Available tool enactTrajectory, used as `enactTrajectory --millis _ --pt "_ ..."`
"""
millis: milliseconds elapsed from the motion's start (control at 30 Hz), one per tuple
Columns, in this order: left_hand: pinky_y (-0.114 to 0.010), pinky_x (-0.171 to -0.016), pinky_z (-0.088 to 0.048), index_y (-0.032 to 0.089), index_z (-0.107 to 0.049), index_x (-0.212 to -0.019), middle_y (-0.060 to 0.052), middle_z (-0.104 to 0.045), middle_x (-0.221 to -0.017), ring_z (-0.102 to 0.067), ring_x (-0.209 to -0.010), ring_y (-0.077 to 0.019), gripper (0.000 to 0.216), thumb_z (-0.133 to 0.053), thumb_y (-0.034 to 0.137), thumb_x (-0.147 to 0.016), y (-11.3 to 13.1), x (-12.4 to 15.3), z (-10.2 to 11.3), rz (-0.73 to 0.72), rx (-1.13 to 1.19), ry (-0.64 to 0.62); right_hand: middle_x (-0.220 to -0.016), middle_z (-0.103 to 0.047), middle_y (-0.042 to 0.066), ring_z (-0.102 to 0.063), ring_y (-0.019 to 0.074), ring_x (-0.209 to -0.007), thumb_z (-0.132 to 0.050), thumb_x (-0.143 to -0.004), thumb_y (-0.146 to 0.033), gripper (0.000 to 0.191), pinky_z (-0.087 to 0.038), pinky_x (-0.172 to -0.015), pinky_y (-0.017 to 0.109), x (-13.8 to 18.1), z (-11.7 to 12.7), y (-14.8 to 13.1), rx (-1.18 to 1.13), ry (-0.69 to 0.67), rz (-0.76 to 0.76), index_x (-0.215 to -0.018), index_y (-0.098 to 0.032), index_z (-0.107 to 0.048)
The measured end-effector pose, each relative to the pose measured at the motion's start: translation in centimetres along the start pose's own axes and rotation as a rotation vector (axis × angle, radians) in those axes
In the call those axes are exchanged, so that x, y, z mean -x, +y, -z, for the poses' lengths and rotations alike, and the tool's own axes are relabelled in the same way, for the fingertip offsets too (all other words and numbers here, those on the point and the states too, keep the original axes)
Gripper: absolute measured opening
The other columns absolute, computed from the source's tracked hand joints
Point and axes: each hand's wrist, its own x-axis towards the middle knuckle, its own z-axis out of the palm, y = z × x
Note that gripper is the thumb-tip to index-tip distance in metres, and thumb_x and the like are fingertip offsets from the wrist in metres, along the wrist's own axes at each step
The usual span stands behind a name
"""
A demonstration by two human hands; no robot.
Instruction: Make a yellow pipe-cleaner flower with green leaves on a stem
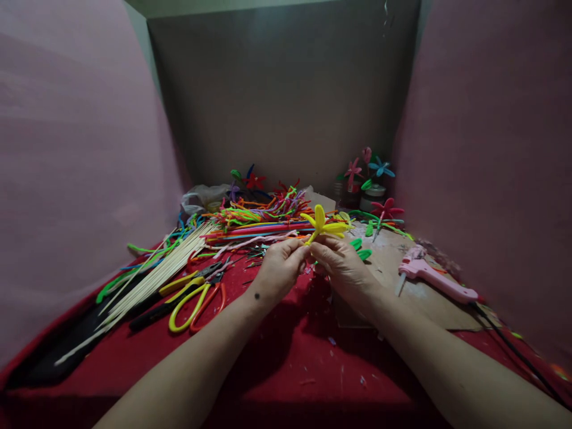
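Note:
Both hands meet over the middle of the red cloth, closed around the lower end of a yellow pipe-cleaner flower [320, 222]. Its petals spread upward and to the right above my fingers. My left hand [285, 262] pinches the base from the left, with thumb and finger pressed together. From the right, my right hand [340, 265] grips the same base; its fingertips are partly hidden. Green pipe-cleaner leaves [363, 253] show just beyond my right hand, and I cannot tell whether they join the flower.
A pink glue gun [435, 281] lies on a cardboard sheet [393, 262] at right. Scissors [190, 310], pliers [203, 274] and wooden sticks [165, 268] lie at left. Behind are piled pipe cleaners [268, 208] and finished flowers [381, 167]. Pink walls flank the table.

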Motion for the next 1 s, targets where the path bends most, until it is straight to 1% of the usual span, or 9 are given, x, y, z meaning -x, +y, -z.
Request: enactTrajectory --millis 100,200,400,567,700,800,867,933,1000 --pt "-0.017 -0.035 -0.016 0.016 -0.050 -0.064 0.008 -0.036 -0.045 -0.022 -0.032 -0.0024 0.020 -0.054 0.029 -0.079 0.2 0.0 0.1 0.148 0.203 -0.075 -0.069 -0.061 0.000 -0.050 0.0094 -0.057 -0.069 -0.068 -0.027 0.014 -0.035 -0.050 0.022 0.0 0.0 -0.3 0.018 -0.044 0.007 -0.078 -0.018 -0.068" --pt "-0.015 -0.032 -0.013 0.016 -0.051 -0.071 0.009 -0.036 -0.045 -0.018 -0.031 -0.0015 0.016 -0.055 0.029 -0.080 0.2 0.1 0.3 0.225 0.356 -0.153 -0.066 -0.060 -0.001 -0.049 0.0095 -0.055 -0.069 -0.067 -0.026 0.013 -0.034 -0.047 0.022 -0.1 0.3 -0.3 -0.036 -0.037 -0.041 -0.078 -0.019 -0.067" --pt "-0.013 -0.031 -0.016 0.014 -0.053 -0.075 0.010 -0.030 -0.046 -0.011 -0.033 -0.0008 0.015 -0.054 0.028 -0.082 -0.2 -0.1 0.7 0.288 0.563 -0.306 -0.063 -0.060 -0.003 -0.049 0.0065 -0.052 -0.073 -0.064 -0.026 0.020 -0.032 -0.046 0.019 -0.3 0.9 -0.1 -0.186 -0.052 -0.121 -0.080 -0.018 -0.066" --pt "-0.013 -0.031 -0.016 0.015 -0.053 -0.079 0.011 -0.030 -0.048 -0.010 -0.034 -0.0013 0.015 -0.056 0.030 -0.081 -0.3 -0.3 0.9 0.308 0.583 -0.381 -0.058 -0.058 -0.003 -0.046 0.0063 -0.049 -0.072 -0.064 -0.028 0.018 -0.029 -0.044 0.018 -0.3 0.6 -0.1 -0.191 -0.051 -0.118 -0.077 -0.018 -0.066" --pt "-0.016 -0.034 -0.018 0.017 -0.055 -0.080 0.008 -0.039 -0.050 -0.022 -0.033 -0.0030 0.019 -0.056 0.035 -0.080 0.1 0.0 0.5 0.181 0.345 -0.262 -0.054 -0.054 -0.005 -0.043 0.0066 -0.047 -0.075 -0.058 -0.026 0.018 -0.028 -0.042 0.020 -0.2 0.2 -0.4 -0.190 0.064 -0.082 -0.068 -0.017 -0.064" --pt "-0.018 -0.043 -0.027 0.017 -0.056 -0.065 0.003 -0.046 -0.052 -0.036 -0.042 -0.0070 0.021 -0.056 0.033 -0.079 -0.2 0.3 0.0 -0.057 -0.031 -0.055 -0.059 -0.057 -0.004 -0.043 0.0075 -0.050 -0.076 -0.056 -0.028 0.021 -0.029 -0.043 0.021 -0.1 0.0 -0.4 -0.169 0.114 -0.074 -0.071 -0.018 -0.065" --pt "-0.019 -0.050 -0.029 0.019 -0.058 -0.065 0.002 -0.049 -0.056 -0.039 -0.050 -0.0091 0.015 -0.058 0.027 -0.078 -0.6 0.4 -0.2 -0.201 -0.221 0.070 -0.063 -0.058 -0.004 -0.042 0.0070 -0.050 -0.076 -0.057 -0.030 0.024 -0.028 -0.044 0.021 -0.1 0.0 -0.2 -0.147 0.114 -0.072 -0.075 -0.018 -0.066" --pt "-0.020 -0.054 -0.028 0.020 -0.061 -0.067 0.002 -0.050 -0.058 -0.039 -0.052 -0.0100 0.011 -0.058 0.021 -0.077 -0.8 0.5 -0.2 -0.254 -0.300 0.122 -0.061 -0.055 -0.004 -0.040 0.0064 -0.049 -0.075 -0.059 -0.032 0.024 -0.027 -0.043 0.020 -0.1 0.0 0.0 -0.126 0.113 -0.054 -0.075 -0.018 -0.065" --pt "-0.020 -0.054 -0.028 0.020 -0.060 -0.063 0.002 -0.049 -0.057 -0.038 -0.053 -0.0100 0.014 -0.057 0.018 -0.077 -0.6 0.4 -0.3 -0.223 -0.253 0.105 -0.058 -0.051 -0.005 -0.037 0.0056 -0.047 -0.075 -0.061 -0.033 0.022 -0.025 -0.043 0.020 -0.1 0.0 0.2 -0.113 0.094 -0.046 -0.073 -0.018 -0.064"
